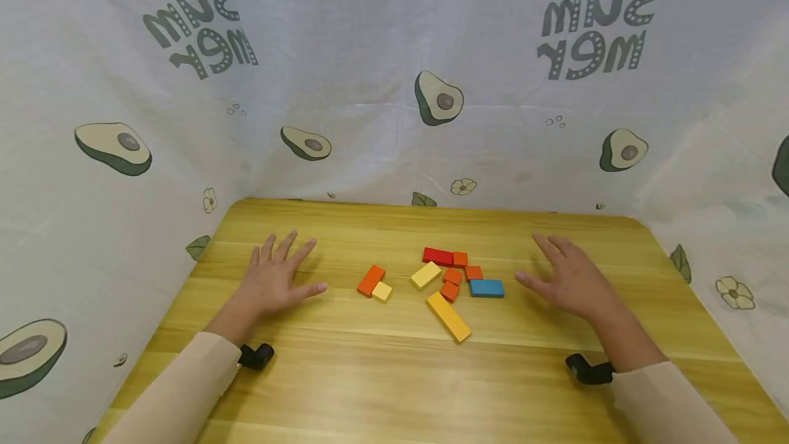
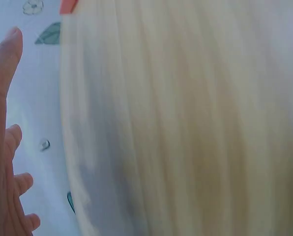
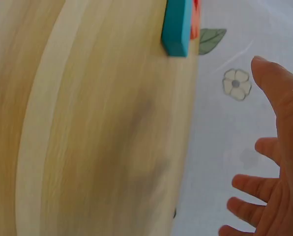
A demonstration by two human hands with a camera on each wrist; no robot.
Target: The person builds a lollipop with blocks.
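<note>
My left hand (image 1: 271, 279), fingers spread, is held over the left of the table, holding nothing. Nearest to it are an orange block (image 1: 371, 281) and a small pale yellow block (image 1: 382, 292) that meet at a corner. Over on the right, my right hand (image 1: 570, 279) has its fingers extended and holds nothing. A blue block (image 1: 487, 288) lies just left of its thumb; it also shows at the top of the right wrist view. Between the hands lie a red block (image 1: 437, 257), several small orange cubes (image 1: 474, 273), a pale yellow block (image 1: 426, 275) and a long yellow block (image 1: 448, 317).
The wooden table (image 1: 345, 382) has rounded far corners. A white curtain (image 1: 370, 40) printed with avocados and lettering hangs behind it and along both sides. Black wrist mounts (image 1: 255, 356) stick out inward near both sleeves.
</note>
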